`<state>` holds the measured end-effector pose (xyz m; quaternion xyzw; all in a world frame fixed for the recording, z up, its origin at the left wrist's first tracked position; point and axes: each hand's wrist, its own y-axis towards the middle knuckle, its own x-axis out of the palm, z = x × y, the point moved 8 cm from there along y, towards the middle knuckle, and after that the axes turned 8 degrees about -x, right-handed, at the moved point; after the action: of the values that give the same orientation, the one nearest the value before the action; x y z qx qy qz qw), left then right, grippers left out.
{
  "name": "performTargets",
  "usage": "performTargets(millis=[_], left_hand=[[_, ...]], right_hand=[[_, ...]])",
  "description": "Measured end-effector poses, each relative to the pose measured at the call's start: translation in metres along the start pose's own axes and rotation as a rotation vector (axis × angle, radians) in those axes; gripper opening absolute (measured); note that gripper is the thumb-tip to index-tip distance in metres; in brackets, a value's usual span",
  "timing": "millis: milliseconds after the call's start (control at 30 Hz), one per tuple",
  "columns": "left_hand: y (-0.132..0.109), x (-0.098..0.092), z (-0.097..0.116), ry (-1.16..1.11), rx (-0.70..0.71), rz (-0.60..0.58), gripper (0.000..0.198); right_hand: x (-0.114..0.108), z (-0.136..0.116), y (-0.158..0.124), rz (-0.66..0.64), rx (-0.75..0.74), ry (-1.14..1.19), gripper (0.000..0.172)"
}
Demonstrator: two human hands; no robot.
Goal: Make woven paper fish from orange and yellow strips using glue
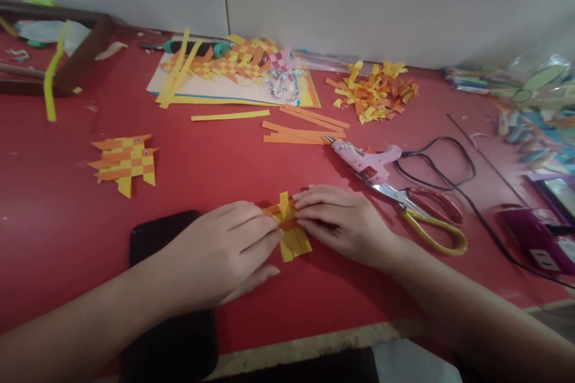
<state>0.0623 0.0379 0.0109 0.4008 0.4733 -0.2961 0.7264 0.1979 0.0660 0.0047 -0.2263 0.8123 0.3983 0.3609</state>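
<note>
Both my hands meet near the front middle of the red table (233, 161) on a small weave of yellow and orange paper strips (290, 233). My left hand (224, 251) pinches its left side with fingers pressed together. My right hand (336, 218) pinches the right side, fingers closed on the strips. Yellow strip ends stick out above and below the hands. The weave lies on or just above the table top.
A finished woven paper fish (126, 161) lies to the left, a black phone (166, 287) under my left forearm. Pink glue gun (368, 161), scissors (426, 215), loose strips (300, 128), a pile of paper scraps (375, 93) and more woven pieces (233, 66) sit behind.
</note>
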Motion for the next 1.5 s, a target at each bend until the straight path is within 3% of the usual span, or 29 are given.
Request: performTargets(millis=[233, 367, 633, 800, 1500], left_hand=[[0.000, 0.003, 0.001, 0.021, 0.003, -0.031, 0.047], [-0.001, 0.002, 0.000, 0.017, 0.006, -0.034, 0.049], [-0.002, 0.004, 0.000, 0.000, 0.009, -0.010, 0.048], [0.000, 0.002, 0.000, -0.021, 0.015, -0.025, 0.040], [-0.002, -0.004, -0.001, 0.009, -0.013, 0.041, 0.046]], right_hand=[[-0.001, 0.001, -0.003, -0.029, 0.008, 0.032, 0.009], [-0.004, 0.006, -0.004, -0.019, 0.075, 0.043, 0.020], [-0.004, 0.019, -0.007, 0.015, 0.199, 0.074, 0.016], [0.003, 0.027, -0.014, 0.013, 0.321, 0.244, 0.026], [0.000, 0.019, -0.009, -0.063, 0.259, 0.127, 0.030]])
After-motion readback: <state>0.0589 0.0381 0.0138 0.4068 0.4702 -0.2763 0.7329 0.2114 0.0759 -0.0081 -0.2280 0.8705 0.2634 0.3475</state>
